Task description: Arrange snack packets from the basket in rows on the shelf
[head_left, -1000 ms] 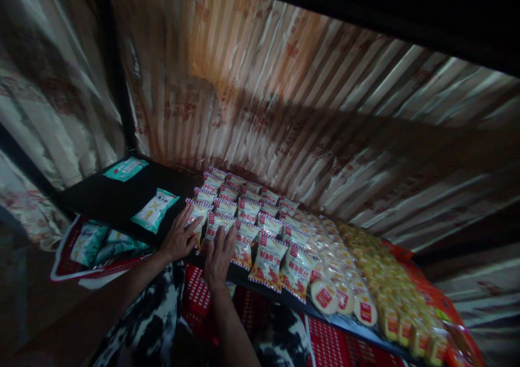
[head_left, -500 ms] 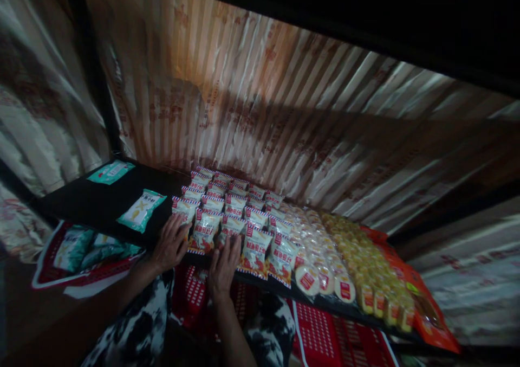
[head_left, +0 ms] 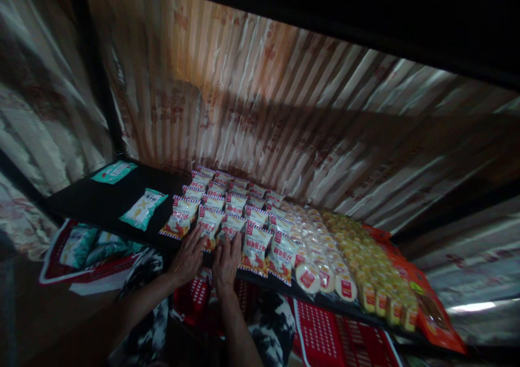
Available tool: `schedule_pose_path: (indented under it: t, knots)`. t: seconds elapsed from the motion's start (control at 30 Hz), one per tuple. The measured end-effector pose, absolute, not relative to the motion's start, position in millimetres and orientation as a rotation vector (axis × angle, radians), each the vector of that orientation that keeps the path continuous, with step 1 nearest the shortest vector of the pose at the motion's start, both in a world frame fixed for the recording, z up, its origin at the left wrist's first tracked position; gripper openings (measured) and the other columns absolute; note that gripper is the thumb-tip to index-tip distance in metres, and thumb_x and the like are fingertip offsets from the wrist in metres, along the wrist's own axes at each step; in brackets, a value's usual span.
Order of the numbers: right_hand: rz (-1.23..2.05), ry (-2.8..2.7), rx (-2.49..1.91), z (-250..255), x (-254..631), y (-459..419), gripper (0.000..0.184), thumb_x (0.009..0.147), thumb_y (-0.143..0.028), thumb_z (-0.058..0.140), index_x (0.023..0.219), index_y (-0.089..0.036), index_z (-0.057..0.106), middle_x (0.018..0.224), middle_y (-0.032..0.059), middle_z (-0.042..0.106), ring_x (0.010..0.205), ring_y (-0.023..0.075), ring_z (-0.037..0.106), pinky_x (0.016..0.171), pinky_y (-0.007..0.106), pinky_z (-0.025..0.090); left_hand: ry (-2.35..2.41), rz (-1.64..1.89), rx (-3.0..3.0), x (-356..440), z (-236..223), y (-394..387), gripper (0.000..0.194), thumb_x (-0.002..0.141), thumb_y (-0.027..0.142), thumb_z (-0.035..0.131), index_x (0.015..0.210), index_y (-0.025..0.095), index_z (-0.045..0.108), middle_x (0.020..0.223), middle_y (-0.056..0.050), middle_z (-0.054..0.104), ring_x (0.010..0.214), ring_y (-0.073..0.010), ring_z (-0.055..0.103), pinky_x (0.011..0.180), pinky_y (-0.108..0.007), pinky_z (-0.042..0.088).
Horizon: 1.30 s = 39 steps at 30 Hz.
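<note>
Rows of small white-and-red snack bags (head_left: 255,245) stand on a black shelf (head_left: 85,201). My left hand (head_left: 187,261) has its fingers stretched out against the lower front of one front-row snack bag (head_left: 209,223). Beside it, my right hand (head_left: 226,264) rests its extended fingers on the lower part of the neighbouring snack bag (head_left: 232,225). Neither hand is wrapped round a bag. The leftmost front snack bag (head_left: 179,215) leans back, clear of my left fingers. My fingertips partly cover the bottoms of the two bags they touch.
Two teal snack packets (head_left: 144,208) lie at the shelf's left. To the right are round white wrapped cakes (head_left: 307,277), yellow wrapped cakes (head_left: 368,296) and orange packages (head_left: 436,318). Red baskets (head_left: 320,329) sit below. Striped plastic sheeting (head_left: 244,101) hangs behind.
My left hand has moved right, from the leftmost front snack bag to the one beside it, leaving the leftmost bag uncovered. My right hand stays at nearly the same bag.
</note>
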State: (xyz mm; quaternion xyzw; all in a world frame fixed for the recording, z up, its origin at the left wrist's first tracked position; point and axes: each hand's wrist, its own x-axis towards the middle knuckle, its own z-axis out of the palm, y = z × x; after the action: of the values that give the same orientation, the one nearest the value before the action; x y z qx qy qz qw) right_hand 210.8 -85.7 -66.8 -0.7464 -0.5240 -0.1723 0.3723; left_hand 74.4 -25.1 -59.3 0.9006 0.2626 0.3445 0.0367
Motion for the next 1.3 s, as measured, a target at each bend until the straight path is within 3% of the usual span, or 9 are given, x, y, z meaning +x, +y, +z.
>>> schedule_pose_path:
  t: [0.3,0.63,1.03,1.13,1.3]
  knots:
    - [-0.466,-1.361,-1.923,-61,205,-96,0.049,0.092,-0.02,0.034,0.14,-0.017,0.031,0.152,0.0155,0.011,0.14,0.0322,0.005,0.1,0.059,0.032,0.884,1.021,2.783,72,-67,-33,0.064,0.083,0.008,0.037,0.144,0.015,0.019,0.152,-0.014,0.016,0.14,-0.0277,0.011,0.11,-0.049,0.025]
    - [-0.349,-1.491,-1.852,-89,174,-143,0.048,0.091,-0.017,0.033,0.139,-0.014,0.032,0.15,0.0165,0.02,0.139,0.0291,0.013,0.1,0.054,0.036,0.813,0.968,2.832,55,-80,-58,0.066,0.084,0.009,0.037,0.145,0.016,0.015,0.152,-0.014,0.018,0.14,-0.0282,0.011,0.109,-0.05,0.026]
    - [-0.236,-1.598,-1.849,-116,153,-171,0.047,0.084,-0.013,0.038,0.131,-0.012,0.043,0.146,0.0196,0.026,0.138,0.0304,0.013,0.098,0.056,0.036,0.687,0.729,2.781,37,-113,-98,0.057,0.081,0.007,0.036,0.137,0.012,0.036,0.149,-0.013,0.027,0.14,-0.0251,0.016,0.108,-0.048,0.032]
    - [-0.146,-1.619,-1.829,-127,145,-173,0.048,0.082,-0.01,0.037,0.129,-0.012,0.046,0.143,0.0186,0.034,0.137,0.0275,0.02,0.1,0.054,0.036,0.613,0.628,2.706,38,-118,-106,0.056,0.079,0.008,0.041,0.135,0.011,0.04,0.146,-0.014,0.032,0.138,-0.0231,0.022,0.107,-0.042,0.036]
    - [0.077,-1.424,-2.025,-168,148,-172,0.04,0.078,-0.013,0.042,0.114,-0.014,0.061,0.127,0.0163,0.053,0.123,0.0264,0.044,0.096,0.048,0.04,0.797,0.208,2.39,41,-125,-105,0.043,0.078,0.005,0.039,0.117,0.015,0.056,0.138,-0.012,0.046,0.125,-0.0191,0.046,0.102,-0.034,0.041]
